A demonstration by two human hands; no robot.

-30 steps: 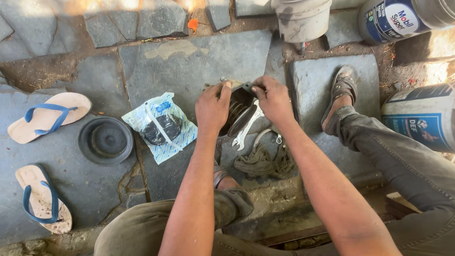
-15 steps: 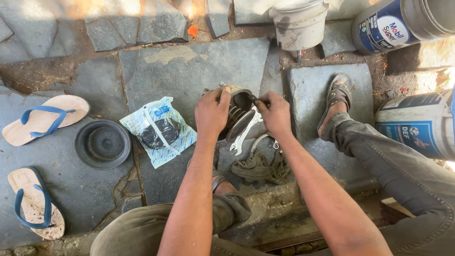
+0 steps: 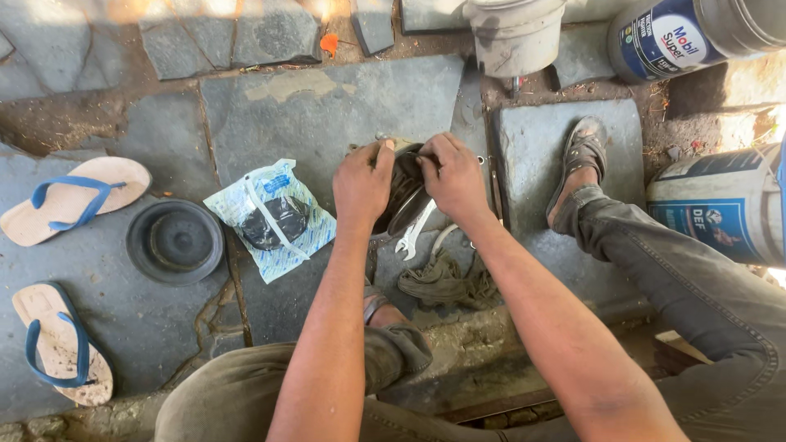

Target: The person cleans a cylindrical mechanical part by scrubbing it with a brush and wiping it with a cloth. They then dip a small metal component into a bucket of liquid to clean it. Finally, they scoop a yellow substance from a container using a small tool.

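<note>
A dark round mechanical part (image 3: pixel 403 196), greasy and cup-shaped, is held on edge on the stone paving (image 3: pixel 327 115) near the middle of the scene, between the two hands; the left hand (image 3: pixel 362 184) is clenched over its left rim, and the right hand (image 3: pixel 453 176) is closed on its right side, with the fingertips pressed into the opening. What the fingers work at inside is hidden. A spanner (image 3: pixel 413 233) lies just near of the part, touching or almost touching it, and a crumpled rag (image 3: pixel 446 282) is seen nearer still. To the left, a clear plastic bag with a black part inside (image 3: pixel 270 217) is laid flat; further left a black rubber disc (image 3: pixel 175 242) rests on the stone, with two blue-strapped flip-flops (image 3: pixel 74 200) well apart at the far left edge. A grey bucket (image 3: pixel 516 33) stands far, and two printed drums (image 3: pixel 720 205) are seen at the right, beside the sandalled foot (image 3: pixel 580 164). For good work, the part should be braced steadily by the left hand while even pressure is applied by the right; greasy surfaces are judged likely to slip, so the grip should be kept firm and the spanner left within reach.
</note>
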